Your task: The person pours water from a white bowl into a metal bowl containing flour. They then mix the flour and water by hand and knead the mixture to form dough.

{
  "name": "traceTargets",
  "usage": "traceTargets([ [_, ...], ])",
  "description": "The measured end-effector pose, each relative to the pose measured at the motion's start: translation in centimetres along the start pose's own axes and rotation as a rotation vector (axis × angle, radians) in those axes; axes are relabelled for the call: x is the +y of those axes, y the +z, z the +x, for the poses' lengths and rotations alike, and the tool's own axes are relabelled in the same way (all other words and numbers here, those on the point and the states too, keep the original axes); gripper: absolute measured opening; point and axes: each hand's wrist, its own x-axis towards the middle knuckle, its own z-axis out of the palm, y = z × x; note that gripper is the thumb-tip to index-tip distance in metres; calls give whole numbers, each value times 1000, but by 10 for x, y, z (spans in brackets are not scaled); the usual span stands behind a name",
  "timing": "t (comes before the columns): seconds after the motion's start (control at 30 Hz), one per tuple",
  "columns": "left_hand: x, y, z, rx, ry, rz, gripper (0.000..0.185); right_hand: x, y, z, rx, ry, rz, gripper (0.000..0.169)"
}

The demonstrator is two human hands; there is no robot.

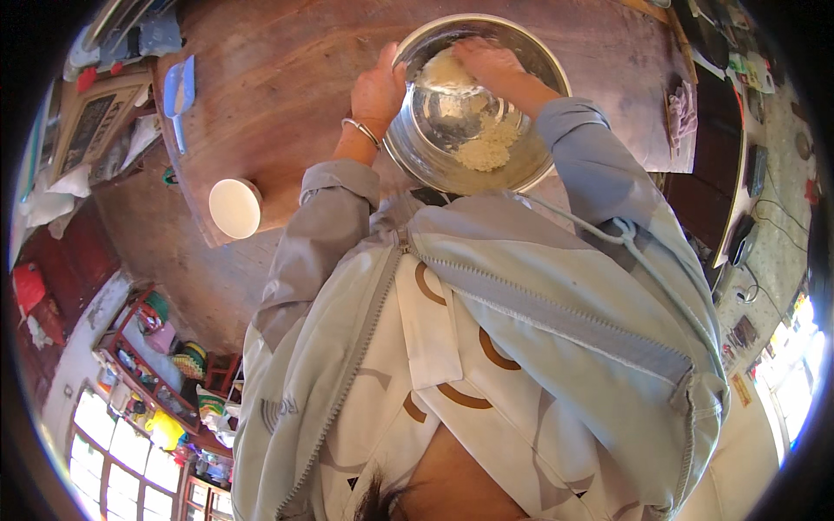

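A round stainless steel basin [417, 153] stands on the wooden table [293, 84] in front of me. My left hand [379, 88], a bracelet at its wrist, grips the basin's left rim. Inside, at the far side, my right hand [488, 64] presses its fingers on a pale lump of what looks like dough [447, 71]; the fingertips are partly hidden, so I cannot tell whether they close on it. Crumbly, pale, flour-like clumps [488, 146] lie in the basin's near right part, apart from the lump.
A white cup or bowl [235, 208] sits near the table's front left corner. Beyond it, a blue plastic scoop [178, 98] lies at the left edge. A crumpled pinkish cloth [681, 116] is at the right end. Crowded shelves [146, 365] stand at the lower left.
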Motion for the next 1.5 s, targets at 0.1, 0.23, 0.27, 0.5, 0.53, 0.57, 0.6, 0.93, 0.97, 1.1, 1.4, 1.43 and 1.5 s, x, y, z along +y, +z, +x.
traceTargets([
  [0.1, 4, -5, 0, 1, 7, -27, 38, 22, 6, -34, -7, 160, -15, 25],
  [0.23, 6, -5, -3, 42, 9, -37, 37, 11, 26, -82, -162, 507, 144, 38],
  [0.27, 5, -7, -4, 48, 10, -38, 37, -1, 26, -93, -216, 614, 235, 44],
  [0.5, 9, -8, -3, 41, 42, -57, 35, -76, 81, -108, -72, 714, 593, 53],
  [0.53, 9, -9, -3, 31, 36, -51, 36, -88, 80, -102, -61, 725, 629, 53],
  [0.57, 9, -9, -1, 21, 31, -45, 36, -93, 85, -99, -7, 737, 683, 53],
  [0.6, 9, -9, 4, 16, 31, -41, 36, -94, 89, -93, 54, 749, 733, 53],
  [0.93, 10, -10, 5, 18, -23, -4, 38, -34, 56, -112, 171, 864, 684, 55],
  [0.97, 15, -10, 5, 7, -19, 4, 38, -24, 61, -116, 137, 850, 651, 54],
  [1.1, 7, -12, 4, 29, -9, -4, 37, -46, 34, -104, 342, 539, 161, 51],
  [1.4, 10, -5, 3, 87, -40, 10, 35, -103, 97, -30, 294, 298, 410, 46],
  [1.43, 9, -5, 2, 92, -46, -8, 35, -106, 99, -26, 283, 286, 427, 46],
  [1.5, 8, -6, 2, 104, -60, -46, 35, -110, 84, -20, 216, 56, 170, 39],
])
